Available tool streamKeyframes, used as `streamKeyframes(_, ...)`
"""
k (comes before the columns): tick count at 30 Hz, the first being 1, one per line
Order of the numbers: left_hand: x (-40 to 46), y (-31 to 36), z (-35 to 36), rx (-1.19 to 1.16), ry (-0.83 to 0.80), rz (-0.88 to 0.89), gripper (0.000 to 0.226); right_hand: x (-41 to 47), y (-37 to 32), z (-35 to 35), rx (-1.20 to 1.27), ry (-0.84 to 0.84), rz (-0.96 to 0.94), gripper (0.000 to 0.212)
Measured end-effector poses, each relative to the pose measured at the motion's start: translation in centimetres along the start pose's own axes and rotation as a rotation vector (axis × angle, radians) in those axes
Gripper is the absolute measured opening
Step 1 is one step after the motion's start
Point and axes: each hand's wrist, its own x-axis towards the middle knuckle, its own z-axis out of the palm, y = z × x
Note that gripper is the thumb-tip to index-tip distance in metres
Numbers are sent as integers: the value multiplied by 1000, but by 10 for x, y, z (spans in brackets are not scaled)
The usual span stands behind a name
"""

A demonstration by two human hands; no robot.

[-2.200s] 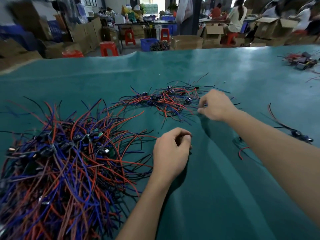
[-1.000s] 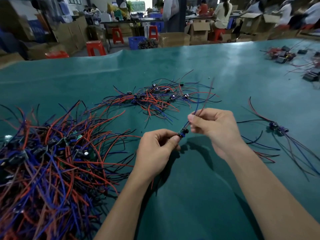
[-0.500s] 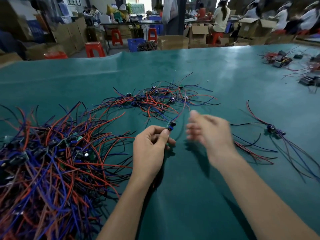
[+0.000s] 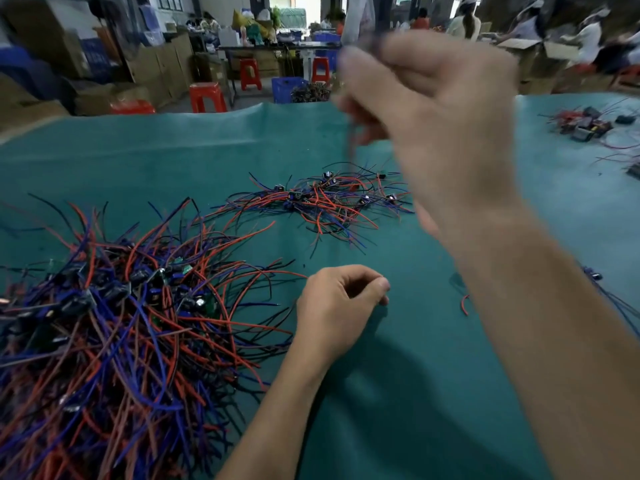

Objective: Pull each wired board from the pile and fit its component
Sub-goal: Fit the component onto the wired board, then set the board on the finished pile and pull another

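The right hand (image 4: pixel 440 133) has been lifted from just above the surface (image 4: pixel 398 393) to well over it, close to the camera and blurred, with dark wires (image 4: pixel 350 143) trailing from its curled fingers. The wired board pinched half a second ago is gone from the left hand (image 4: pixel 336 306), whose fingertips are now seen without it.

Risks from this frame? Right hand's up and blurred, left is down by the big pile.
1. The right hand is raised and motion-blurred, with a thin dark wire dangling from its fingers; it could slip free or swing into the small pile and snag.
2. The left hand sits curled beside the big pile; its red and blue leads are tangled, so pulling one board may drag neighbours across the green mat.
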Motion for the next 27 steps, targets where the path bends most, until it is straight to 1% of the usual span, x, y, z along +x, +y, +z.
streamKeyframes(2, -1, 1, 1, 4, 49, 19, 22, 16, -6, 35, -3, -275, 73, 30)
streamKeyframes(4, -1, 0, 0, -6, 115, 27, 23, 26, 7, 63, -178, -560, 187, 50)
streamKeyframes(5, 1, -1, 0, -3, 138, 23, 21, 30, 23, 70, -322, -657, 228, 56)
streamKeyframes(6, 2, -3, 0, -8, 156, 13, 18, 33, 42, 72, -488, -705, 245, 59)
streamKeyframes(7, 3, -4, 1, -23, 168, 2, 15, 36, 63, 68, -683, -708, 240, 56)
streamKeyframes(9, 5, -5, 0, -48, 187, -13, 12, 34, 104, 48, -1050, -655, 271, 44)
streamKeyframes(11, 5, -5, 0, -51, 203, -9, 13, 19, 137, 27, -1263, -644, 398, 44)
streamKeyframes(12, 5, -5, 0, -40, 207, -6, 14, 9, 149, 18, -1299, -636, 450, 44)
streamKeyframes(14, 6, -5, -1, -29, 209, -11, 16, -4, 166, 6, -1265, -589, 483, 35)
streamKeyframes(16, 7, -6, -1, -50, 215, -24, 17, -7, 171, -4, -1151, -521, 497, 24)
streamKeyframes(18, 7, -6, 0, -72, 231, -29, 18, 0, 167, -18, -1034, -421, 545, 27)
streamKeyframes(19, 7, -7, 0, -73, 240, -28, 18, 4, 161, -26, -964, -344, 567, 29)
streamKeyframes(20, 7, -8, 0, -68, 246, -29, 16, 7, 152, -36, -864, -258, 589, 28)
streamKeyframes(22, 8, -9, 0, -71, 241, -39, 13, 4, 126, -55, -566, -94, 660, 27)
streamKeyframes(23, 8, -10, 0, -82, 229, -47, 15, -1, 111, -63, -411, -43, 699, 29)
streamKeyframes(24, 8, -10, 0, -88, 215, -58, 20, -8, 97, -71, -279, -31, 729, 30)
streamKeyframes(25, 7, -8, 1, -91, 200, -72, 28, -18, 85, -76, -184, -73, 746, 29)
streamKeyframes(27, 7, -5, 1, -131, 163, -106, 44, -43, 65, -79, -61, -267, 774, 21)
